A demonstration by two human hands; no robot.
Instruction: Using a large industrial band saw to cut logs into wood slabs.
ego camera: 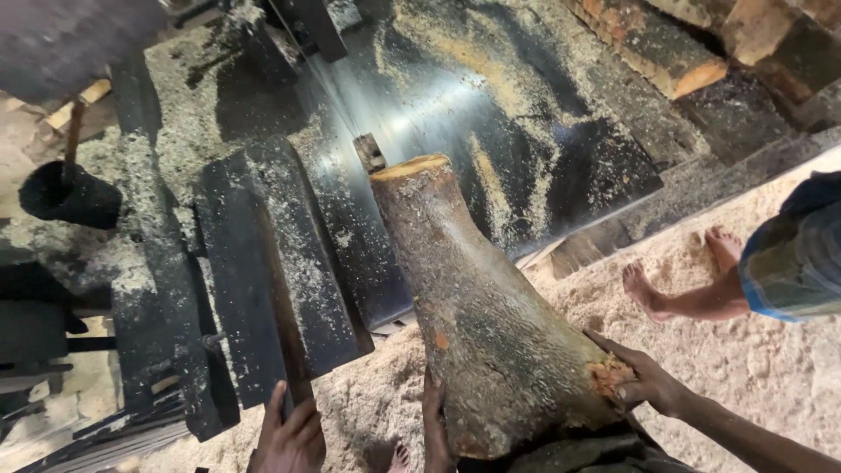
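On the steel worktop point(526, 166), dusted with sawdust, we count one log point(477, 307). It lies lengthwise, its cut end up against the thin saw blade point(337, 96) and a small wooden block point(370, 152), while its thick near end juts off the worktop's edge toward us. One dark metal fence point(272, 271) runs along the log's left side, close by but apart from it.

We see three hands at the near end. Our left hand point(289, 434) is flat and open, fingers spread, resting on the lower end of the fence and gripping nothing. Our right hand point(644, 381) comes in from the lower right with the forearm stretched out; its fingers are spread and pressed against the bark at the log's ragged butt, steadying rather than wrapped around it. Between them, a third set of fingers point(433, 425) lies against the log's left flank; we cannot tell whose they are.

Below the log, one bare foot point(399, 457) shows on the sawdust heap point(771, 350). To the right stands another person, with two bare feet point(644, 287) and a checked cloth point(793, 254). One black pot point(70, 194) sits at far left.
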